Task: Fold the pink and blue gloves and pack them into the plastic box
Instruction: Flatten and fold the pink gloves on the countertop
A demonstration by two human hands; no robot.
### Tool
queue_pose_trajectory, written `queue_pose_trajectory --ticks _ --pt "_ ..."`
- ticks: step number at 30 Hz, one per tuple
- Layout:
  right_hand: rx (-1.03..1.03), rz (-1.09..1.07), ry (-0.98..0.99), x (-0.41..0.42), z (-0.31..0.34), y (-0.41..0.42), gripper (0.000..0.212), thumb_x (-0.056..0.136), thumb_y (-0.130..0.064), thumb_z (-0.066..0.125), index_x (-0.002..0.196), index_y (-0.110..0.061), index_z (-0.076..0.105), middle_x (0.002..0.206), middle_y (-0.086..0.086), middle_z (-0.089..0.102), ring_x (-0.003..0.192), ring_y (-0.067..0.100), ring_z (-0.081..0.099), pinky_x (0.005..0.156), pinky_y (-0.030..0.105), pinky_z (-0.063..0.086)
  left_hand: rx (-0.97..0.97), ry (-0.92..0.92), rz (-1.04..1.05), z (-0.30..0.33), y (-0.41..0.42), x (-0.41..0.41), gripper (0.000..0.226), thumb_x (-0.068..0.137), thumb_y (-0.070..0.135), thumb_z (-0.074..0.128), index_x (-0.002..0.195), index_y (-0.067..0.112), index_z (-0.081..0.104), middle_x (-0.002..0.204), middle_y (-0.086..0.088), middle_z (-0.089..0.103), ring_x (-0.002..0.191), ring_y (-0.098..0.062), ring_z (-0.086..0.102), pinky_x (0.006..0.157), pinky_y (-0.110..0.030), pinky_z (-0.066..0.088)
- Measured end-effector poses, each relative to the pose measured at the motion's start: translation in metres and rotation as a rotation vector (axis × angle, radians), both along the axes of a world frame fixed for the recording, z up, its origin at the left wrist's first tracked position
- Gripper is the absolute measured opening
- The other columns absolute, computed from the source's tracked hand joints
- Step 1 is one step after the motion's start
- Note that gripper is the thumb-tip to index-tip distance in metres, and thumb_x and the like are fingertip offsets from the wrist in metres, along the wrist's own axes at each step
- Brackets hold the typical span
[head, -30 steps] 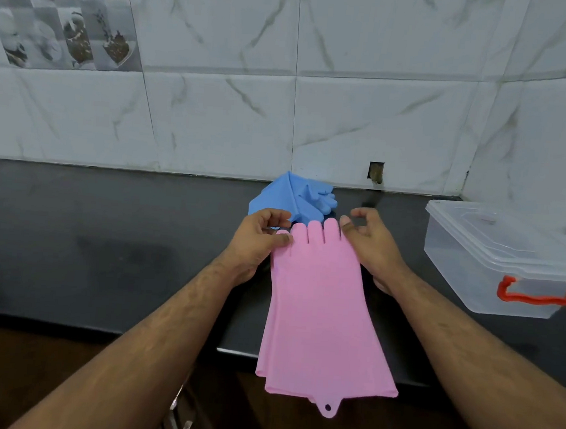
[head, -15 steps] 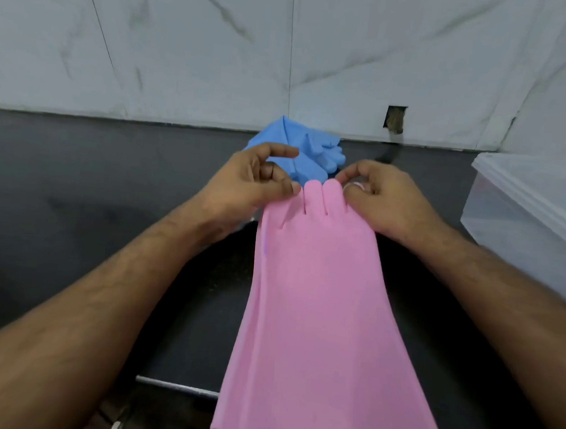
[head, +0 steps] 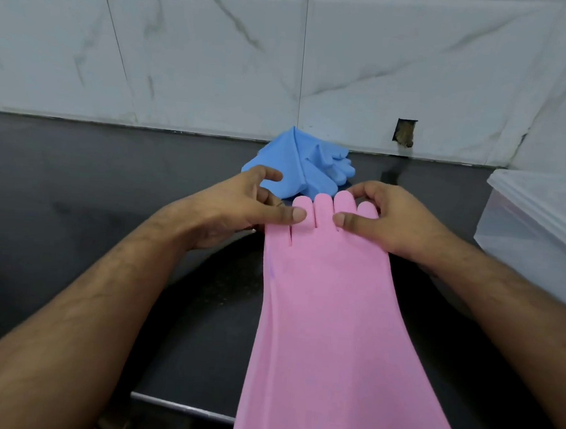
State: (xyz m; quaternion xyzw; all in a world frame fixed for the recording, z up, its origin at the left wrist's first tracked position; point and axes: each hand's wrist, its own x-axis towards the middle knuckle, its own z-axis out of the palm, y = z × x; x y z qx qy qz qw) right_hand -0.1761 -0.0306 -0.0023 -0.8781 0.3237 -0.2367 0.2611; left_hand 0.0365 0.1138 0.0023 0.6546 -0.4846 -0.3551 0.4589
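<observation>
Two hands work at the finger end of the pink gloves (head: 328, 318), which lie flat along the dark counter (head: 75, 199) with the cuff end running toward the person and past the near counter edge. The left hand (head: 242, 208) pinches the glove's left corner, thumb on top beside the outermost pink finger; the right hand (head: 385, 221) pinches the opposite corner, thumb on top and fingers curled over the tips. Whether one glove or a stacked pair lies here is hard to tell, though a second edge shows along the left side.

To fold well, both pinches should lift together and carry the finger end back toward the cuff, keeping the side edges matched so the layers do not skew, then press the crease flat, since rubbery material of this kind probably springs open.

Pink material looks smooth, matte and pliable, a long flared sleeve ending in stubby rounded fingers. Just beyond those fingers, the blue gloves (head: 295, 168) sit in a bunched heap with a peaked fold, near the marble-patterned wall tiles (head: 185, 56). Right of the pink gloves stands the plastic box (head: 541, 239), translucent, ridged at the rim, lid on.
</observation>
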Motion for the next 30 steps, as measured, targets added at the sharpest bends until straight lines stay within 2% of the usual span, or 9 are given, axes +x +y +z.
queue_pose_trajectory --ticks 4,6,9,13,20,22,24,26,30 --pt "-0.067 -0.027 -0.056 0.001 -0.002 -0.002 0.020 0.088 -0.041 0.073 0.100 -0.026 0.066 0.096 -0.012 0.069 0.087 0.010 0.064 0.071 0.026 0.047 -0.004 0.170 -0.124 0.008 0.009 0.000 0.101 0.067 0.013 0.089 0.152 0.020 0.035 0.112 -0.011 0.074 0.100 -0.019 0.073 0.088 -0.029 0.059" --pt "0.159 0.063 -0.185 0.000 -0.001 -0.001 0.018 0.090 -0.039 0.072 0.100 -0.025 0.066 0.096 -0.009 0.071 0.080 0.010 0.063 0.072 0.030 0.050 0.060 0.249 -0.216 0.012 0.014 -0.001 0.085 0.072 0.009 0.085 0.146 0.015 0.044 0.110 -0.010 0.076 0.095 -0.018 0.075 0.077 -0.024 0.060" --pt "0.444 0.133 -0.298 -0.002 0.000 0.000 0.017 0.093 -0.040 0.070 0.100 -0.024 0.066 0.084 -0.002 0.066 0.059 0.009 0.056 0.047 0.024 0.042 0.164 0.284 -0.343 0.016 0.020 -0.004 0.067 0.082 0.009 0.078 0.141 0.011 0.044 0.091 -0.004 0.075 0.062 -0.013 0.071 0.058 -0.023 0.059" --pt "0.413 0.084 -0.236 0.000 -0.006 0.001 0.013 0.094 -0.029 0.071 0.102 -0.019 0.067 0.081 0.003 0.062 0.046 0.007 0.047 0.035 0.020 0.032 0.127 0.255 -0.279 0.016 0.018 -0.008 0.067 0.085 -0.002 0.075 0.143 0.014 0.044 0.080 -0.009 0.064 0.037 -0.014 0.051 0.039 -0.021 0.048" --pt "0.736 0.075 -0.508 -0.002 0.007 -0.001 0.004 0.092 -0.020 0.067 0.090 -0.019 0.069 0.069 0.000 0.060 0.040 0.008 0.039 0.031 0.015 0.024 -0.068 0.413 -0.359 0.019 0.013 -0.014 0.052 0.088 -0.007 0.064 0.137 0.008 0.053 0.124 -0.017 0.045 0.034 -0.003 0.047 0.030 -0.014 0.038" --pt "0.643 0.062 -0.496 0.000 0.003 -0.001 0.006 0.094 -0.022 0.067 0.091 -0.020 0.070 0.073 0.001 0.063 0.044 0.009 0.044 0.033 0.017 0.029 -0.069 0.383 -0.288 0.016 0.008 -0.012 0.051 0.089 -0.006 0.063 0.138 0.005 0.053 0.117 -0.016 0.049 0.037 -0.002 0.050 0.029 -0.013 0.034" --pt "0.298 -0.019 -0.257 0.001 -0.003 0.000 0.011 0.094 -0.032 0.067 0.098 -0.022 0.071 0.080 -0.003 0.068 0.052 0.010 0.054 0.041 0.023 0.039 -0.009 0.224 -0.138 0.010 0.003 -0.012 0.043 0.092 -0.005 0.062 0.134 0.003 0.057 0.096 -0.013 0.054 0.039 -0.003 0.045 0.029 -0.015 0.028" --pt "0.050 -0.095 -0.102 0.003 -0.007 -0.003 0.019 0.092 -0.041 0.067 0.100 -0.024 0.073 0.090 -0.007 0.071 0.075 0.011 0.065 0.062 0.026 0.049 0.046 0.103 -0.041 0.005 -0.001 -0.013 0.034 0.094 -0.005 0.060 0.127 0.001 0.061 0.088 -0.012 0.051 0.040 -0.005 0.037 0.028 -0.014 0.022" --pt "0.041 -0.130 -0.245 0.001 -0.002 -0.007 0.021 0.093 -0.042 0.065 0.095 -0.023 0.075 0.091 -0.008 0.073 0.085 0.014 0.067 0.072 0.026 0.049 0.007 0.137 -0.055 0.007 0.001 -0.015 0.030 0.095 -0.007 0.057 0.123 0.001 0.065 0.085 -0.010 0.055 0.048 -0.012 0.031 0.027 -0.013 0.022"
